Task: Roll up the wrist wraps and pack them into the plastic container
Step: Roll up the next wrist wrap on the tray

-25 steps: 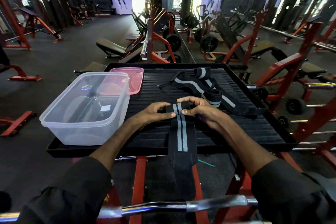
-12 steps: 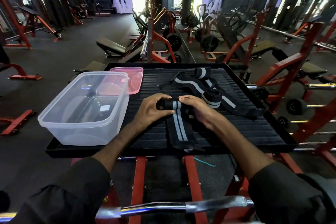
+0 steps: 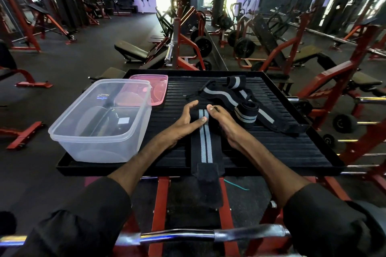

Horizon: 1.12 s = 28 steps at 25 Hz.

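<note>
Black with twin grey stripes, the wrap [image 3: 205, 148] now runs straight down the worktop [image 3: 282, 148] toward the person, and its plain end hangs over the near rim. Half a second ago that end lay on the ribbed surface and both hands gripped a tight roll at the far end. The left hand [image 3: 181, 126] has loosened: its fingers are spread, the forefinger is lifted, and the thumb lies flat across the stripes. The right hand [image 3: 222, 125] rests on its edge against the wrap's other side, thumb tip at the far end. Its other fingers are hidden, so I cannot tell whether they hold anything.

Red-framed machines, black benches and weight plates fill the dim gym, with two purple posters on the far wall. The worktop is a black ribbed tray on a red frame. The clear container [image 3: 94, 148] stands on its left where it stood before, with a pink lid [image 3: 155, 87] just behind it. Right of the hands lie loose wraps [image 3: 217, 95], and a rolled wrap [image 3: 246, 116] rests on them.
</note>
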{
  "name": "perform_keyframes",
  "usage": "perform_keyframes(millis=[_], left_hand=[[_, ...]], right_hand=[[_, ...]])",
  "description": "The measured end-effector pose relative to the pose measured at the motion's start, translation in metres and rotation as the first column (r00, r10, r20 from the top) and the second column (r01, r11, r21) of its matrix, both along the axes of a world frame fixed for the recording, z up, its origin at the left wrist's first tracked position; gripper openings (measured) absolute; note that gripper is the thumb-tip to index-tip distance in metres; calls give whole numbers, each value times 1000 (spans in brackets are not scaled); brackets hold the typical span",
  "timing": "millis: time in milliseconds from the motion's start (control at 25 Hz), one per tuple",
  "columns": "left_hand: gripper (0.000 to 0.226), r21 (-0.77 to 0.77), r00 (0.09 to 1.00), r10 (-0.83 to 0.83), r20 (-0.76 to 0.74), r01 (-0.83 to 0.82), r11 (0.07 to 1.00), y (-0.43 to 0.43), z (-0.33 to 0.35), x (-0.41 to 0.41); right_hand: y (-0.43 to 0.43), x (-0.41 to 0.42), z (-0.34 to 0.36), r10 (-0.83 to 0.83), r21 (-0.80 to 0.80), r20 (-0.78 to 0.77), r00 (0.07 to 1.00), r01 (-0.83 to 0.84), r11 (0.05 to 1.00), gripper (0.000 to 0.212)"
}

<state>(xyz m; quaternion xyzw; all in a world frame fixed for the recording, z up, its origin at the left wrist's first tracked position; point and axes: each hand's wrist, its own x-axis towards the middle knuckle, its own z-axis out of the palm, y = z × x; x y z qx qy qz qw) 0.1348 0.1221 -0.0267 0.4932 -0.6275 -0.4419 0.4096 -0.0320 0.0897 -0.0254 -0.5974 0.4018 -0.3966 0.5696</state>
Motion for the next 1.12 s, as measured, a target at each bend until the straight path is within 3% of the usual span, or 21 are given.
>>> perform_keyframes(millis=[240,440,680,800,880,960,1040,1120], left_hand=[[38,92,995,-88,39,84,992,-3,0,21],[33,2,973,-103,205,105,995,-6,-1,25],[52,-229,946,78,314,-5,973,-2,-11,23],[52,-396,946,156,283,-32,918,4,-9,17],[53,-488,938,197,284,-35,872,5,-10,17],[54,-551,930,223,291,-28,834,5,-12,20],[55,-565,931,223,289,-22,825,6,-10,20],[58,-439,951,159,265,-28,898,5,-5,17]], right_hand=[[-1,-21,1,38,-33,-11,999,-38,999,26],[-6,-29,1,100,46,91,991,-105,993,32],[-6,-36,8,200,166,125,972,-219,961,41],[-3,-35,15,126,263,184,975,-173,949,35],[-2,-34,15,148,246,69,987,-161,956,29],[-1,-35,11,216,202,-43,975,-203,958,44],[1,-36,11,216,175,-74,974,-201,964,58],[4,-36,11,154,136,-21,988,-150,979,52]])
